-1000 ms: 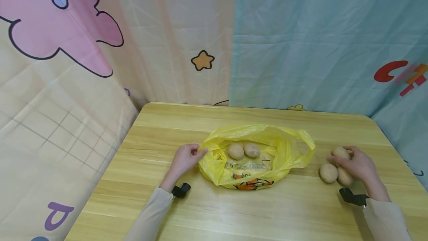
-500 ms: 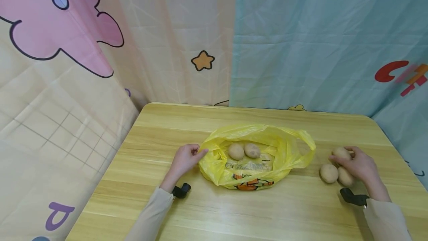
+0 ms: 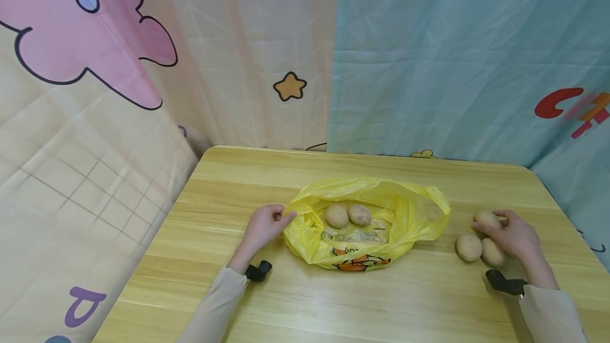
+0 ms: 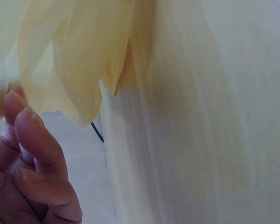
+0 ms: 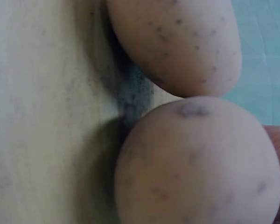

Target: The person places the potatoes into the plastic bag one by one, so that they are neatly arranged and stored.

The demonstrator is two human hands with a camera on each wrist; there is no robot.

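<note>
A yellow plastic bag (image 3: pixel 305 245) lies with its mouth open on the table, two potatoes (image 3: pixel 337 216) inside it. At its left edge my left hand (image 3: pixel 266 226) pinches the rim between thumb and fingers; in the left wrist view the thin plastic (image 4: pixel 79 70) hangs by the curled fingers (image 4: pixel 42 140). To the right of the bag, my right hand (image 3: pixel 517 234) grips the farthest potato (image 3: pixel 486 219) of a group of three. The other two, a left potato (image 3: pixel 469 247) and a near potato (image 3: pixel 493 252), sit close by. Large potatoes (image 5: pixel 196 163) fill the right wrist view, hiding most of that hand.
The wooden table (image 3: pixel 362 311) has its far edge against hanging printed curtains (image 3: pixel 429 57). One bag handle (image 3: pixel 436 210) sticks out to the right, toward the loose potatoes. A black wrist camera (image 3: pixel 505 283) sits low beside the near potato, another (image 3: pixel 259 271) at the left wrist.
Almost nothing differs. Both hands keep their places on the bag's rim and the potato; the whole view has shifted by a few pixels.
</note>
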